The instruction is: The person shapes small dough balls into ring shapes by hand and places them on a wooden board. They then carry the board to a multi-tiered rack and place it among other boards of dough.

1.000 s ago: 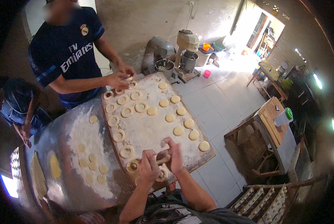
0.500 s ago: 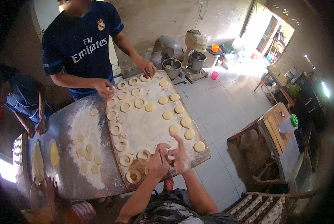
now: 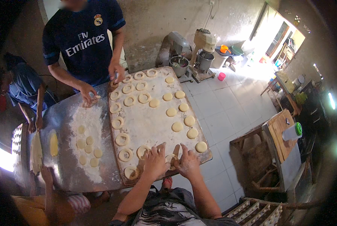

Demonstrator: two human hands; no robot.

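Both my hands are over the near edge of a floured wooden board [image 3: 138,118]. Between them lies a dough ring [image 3: 171,159], partly hidden by my fingers. My left hand [image 3: 155,162] is on the ring's left side, fingers stretched forward and apart. My right hand [image 3: 188,162] is at its right side, with the fingers extended and the tips near or touching the dough. Another dough ring [image 3: 142,152] sits just left of my left hand, partly covered by it. To the right of my right hand lies a flat dough disc [image 3: 201,147].
More rings line the board's left and far sides; several discs lie along its right. A co-worker [image 3: 83,41] stands across, holding a small dough piece over the floured metal table [image 3: 63,124]. Other people work farther left. Mixers [image 3: 204,45], a side table [image 3: 279,132] and a rack [image 3: 253,213] stand around.
My hands have lowered and moved apart, and a dough ring now lies between them on the board. The co-worker's hands have shifted left, away from the far rings toward the metal table.
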